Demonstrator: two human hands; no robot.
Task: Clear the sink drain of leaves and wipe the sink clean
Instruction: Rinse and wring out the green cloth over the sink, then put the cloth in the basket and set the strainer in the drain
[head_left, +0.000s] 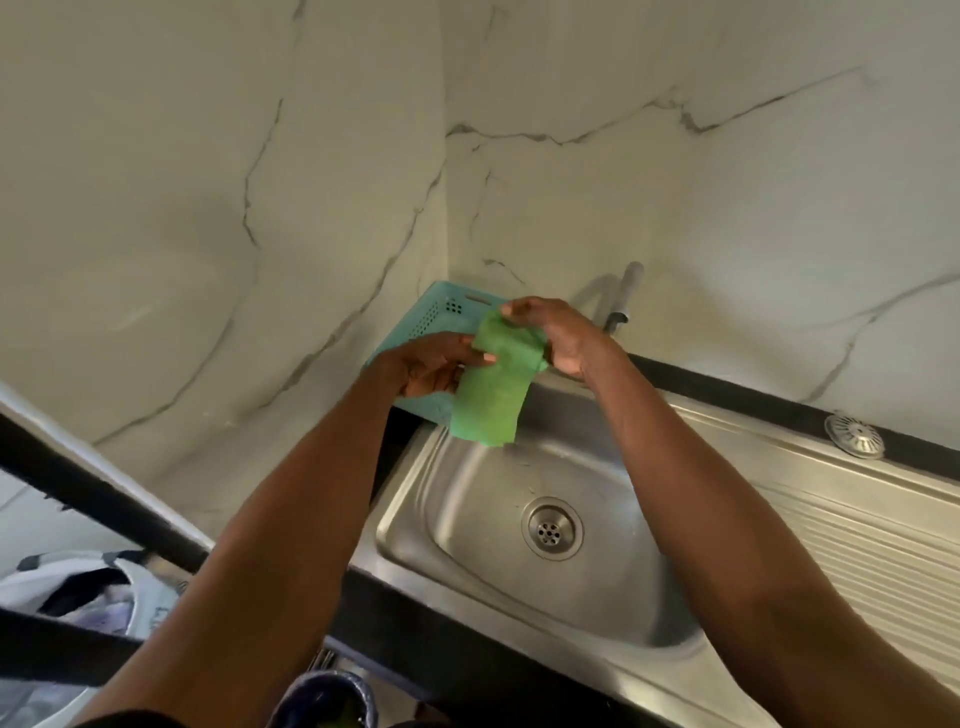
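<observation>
A green cloth (491, 395) hangs folded over the far left corner of the steel sink (415, 499). My left hand (434, 364) pinches its left edge and my right hand (558, 332) holds its top right corner. The round drain (551, 527) in the basin floor shows bare metal holes, with no leaves visible on it. The basin looks wet and shiny.
A teal perforated basket (415, 322) stands in the wall corner behind my hands. The tap (623, 296) rises behind my right hand. A loose metal strainer (854, 435) lies on the dark ledge above the ribbed drainboard (831, 519). A white bin (93, 587) sits at lower left.
</observation>
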